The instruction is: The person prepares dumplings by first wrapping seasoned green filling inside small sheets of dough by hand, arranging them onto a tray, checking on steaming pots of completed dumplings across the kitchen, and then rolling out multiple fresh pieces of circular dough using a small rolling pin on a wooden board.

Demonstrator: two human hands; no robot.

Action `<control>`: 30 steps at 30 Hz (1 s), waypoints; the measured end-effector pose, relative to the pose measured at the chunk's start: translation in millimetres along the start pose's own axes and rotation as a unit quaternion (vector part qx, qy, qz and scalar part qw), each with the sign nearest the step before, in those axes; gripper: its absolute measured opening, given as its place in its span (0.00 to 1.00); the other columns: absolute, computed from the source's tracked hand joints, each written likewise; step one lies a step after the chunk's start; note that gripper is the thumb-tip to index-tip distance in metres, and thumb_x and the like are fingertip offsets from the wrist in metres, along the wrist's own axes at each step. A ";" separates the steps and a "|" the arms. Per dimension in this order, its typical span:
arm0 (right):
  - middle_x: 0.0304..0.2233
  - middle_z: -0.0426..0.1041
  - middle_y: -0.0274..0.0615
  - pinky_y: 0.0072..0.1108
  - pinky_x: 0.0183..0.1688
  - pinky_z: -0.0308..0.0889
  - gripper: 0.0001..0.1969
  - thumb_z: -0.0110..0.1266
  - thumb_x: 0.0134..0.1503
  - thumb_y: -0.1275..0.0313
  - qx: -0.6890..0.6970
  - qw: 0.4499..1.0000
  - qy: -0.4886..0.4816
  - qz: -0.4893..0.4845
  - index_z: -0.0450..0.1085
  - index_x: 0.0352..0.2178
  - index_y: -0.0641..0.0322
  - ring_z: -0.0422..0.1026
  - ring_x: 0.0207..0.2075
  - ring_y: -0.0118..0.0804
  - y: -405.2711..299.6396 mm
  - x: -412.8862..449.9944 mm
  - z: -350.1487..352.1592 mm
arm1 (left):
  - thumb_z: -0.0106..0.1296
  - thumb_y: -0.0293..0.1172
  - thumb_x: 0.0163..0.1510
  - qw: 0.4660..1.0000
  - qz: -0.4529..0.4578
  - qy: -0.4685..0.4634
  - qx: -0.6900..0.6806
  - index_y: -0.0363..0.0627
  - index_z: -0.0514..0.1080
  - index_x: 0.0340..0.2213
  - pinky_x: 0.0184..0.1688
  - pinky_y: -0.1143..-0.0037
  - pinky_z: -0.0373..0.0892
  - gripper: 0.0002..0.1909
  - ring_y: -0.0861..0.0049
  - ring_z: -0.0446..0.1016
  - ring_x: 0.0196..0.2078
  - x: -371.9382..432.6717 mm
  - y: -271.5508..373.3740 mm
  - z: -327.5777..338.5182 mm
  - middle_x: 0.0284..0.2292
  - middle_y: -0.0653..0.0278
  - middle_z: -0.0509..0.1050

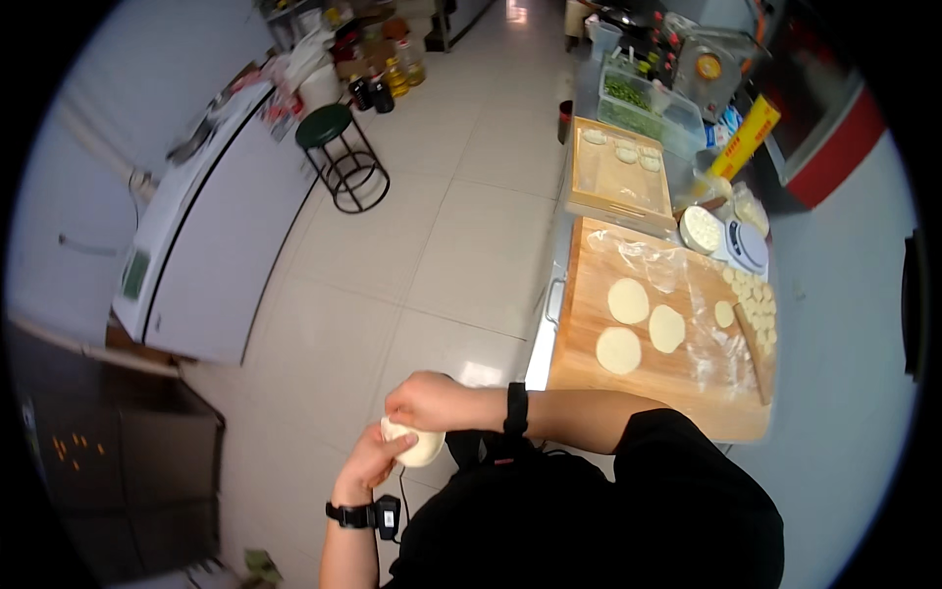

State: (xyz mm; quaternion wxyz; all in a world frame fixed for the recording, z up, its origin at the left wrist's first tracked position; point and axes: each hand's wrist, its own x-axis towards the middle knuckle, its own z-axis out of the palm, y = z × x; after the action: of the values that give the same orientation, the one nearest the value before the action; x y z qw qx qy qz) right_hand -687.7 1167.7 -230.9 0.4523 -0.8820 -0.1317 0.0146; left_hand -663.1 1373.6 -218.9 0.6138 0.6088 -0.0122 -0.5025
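Both my hands are on a pale folded piece of dough (421, 448), held out over the floor to the left of the worktable. My left hand (370, 455) grips it from the left, thumb lying across its face. Fingers of my right hand (434, 401) pinch its upper edge; whether it has a filling cannot be seen. To the right, three rolled dough rounds (619, 350) lie on a floured wooden board (589, 258). A smaller dough disc (724, 314) sits beside a wooden rolling pin (752, 353), with many small dough pieces (758, 305) along the board's right edge.
Beyond the board, a wooden tray (614, 180) carries several shaped dough pieces. A bowl of white filling (700, 230), a kitchen scale (747, 247) and a plastic bin of chopped greens (625, 92) stand nearby. Across the tiled floor are a green stool (324, 126) and a white chest freezer (228, 213).
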 end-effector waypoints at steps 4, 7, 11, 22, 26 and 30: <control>0.27 0.79 0.46 0.36 0.35 0.72 0.07 0.57 0.54 0.69 0.039 0.998 0.021 0.036 0.78 0.30 0.60 0.78 0.31 0.49 29.8 62.7 8.4 | 0.64 0.30 0.57 0.997 -0.054 0.029 0.044 0.37 0.73 0.46 0.25 0.84 0.69 0.18 0.86 0.74 0.27 27.5 52.8 -35.1 0.33 0.66 0.78; 0.26 0.79 0.44 0.36 0.34 0.71 0.06 0.56 0.52 0.71 0.083 0.994 0.034 0.059 0.78 0.28 0.59 0.78 0.30 0.48 47.9 99.9 -0.7 | 0.60 0.26 0.59 0.993 -0.101 0.020 0.065 0.34 0.72 0.48 0.31 0.83 0.70 0.17 0.84 0.75 0.32 47.3 84.2 -85.7 0.36 0.64 0.78; 0.25 0.79 0.41 0.33 0.33 0.70 0.06 0.56 0.54 0.70 0.034 0.995 0.050 0.076 0.77 0.29 0.59 0.77 0.29 0.44 73.0 149.2 -49.1 | 0.57 0.21 0.58 0.995 -0.094 -0.043 -0.006 0.30 0.68 0.54 0.45 0.73 0.77 0.22 0.72 0.79 0.43 102.2 134.9 -135.5 0.45 0.56 0.78; 0.26 0.77 0.44 0.30 0.34 0.69 0.09 0.57 0.58 0.68 -0.023 0.959 0.219 0.180 0.76 0.31 0.63 0.75 0.28 0.42 189.9 153.4 -175.3 | 0.50 0.18 0.45 0.975 -0.032 0.089 -0.199 0.31 0.64 0.58 0.63 0.53 0.67 0.35 0.51 0.71 0.59 274.2 254.1 -181.1 0.54 0.48 0.73; 0.28 0.79 0.44 0.29 0.36 0.71 0.07 0.57 0.58 0.70 -0.019 0.917 0.250 0.312 0.77 0.33 0.62 0.76 0.30 0.43 229.8 150.1 -229.1 | 0.51 0.22 0.49 0.968 0.002 0.005 -0.251 0.35 0.65 0.58 0.64 0.54 0.66 0.32 0.55 0.70 0.60 375.5 303.2 -202.7 0.55 0.51 0.73; 0.29 0.80 0.46 0.32 0.38 0.73 0.08 0.57 0.55 0.69 -0.061 0.842 0.367 0.389 0.79 0.33 0.59 0.78 0.32 0.48 263.2 130.4 -281.7 | 0.51 0.35 0.60 0.974 -0.015 -0.057 -0.220 0.37 0.65 0.59 0.64 0.56 0.65 0.27 0.57 0.70 0.61 469.0 378.4 -175.5 0.58 0.54 0.71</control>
State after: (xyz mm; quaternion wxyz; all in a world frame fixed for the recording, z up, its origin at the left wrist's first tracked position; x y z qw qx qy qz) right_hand -463.4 829.7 -263.4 0.3703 -0.8271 0.3977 -0.1436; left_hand -93.3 1113.2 -256.7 0.7234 0.4294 0.0723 -0.5359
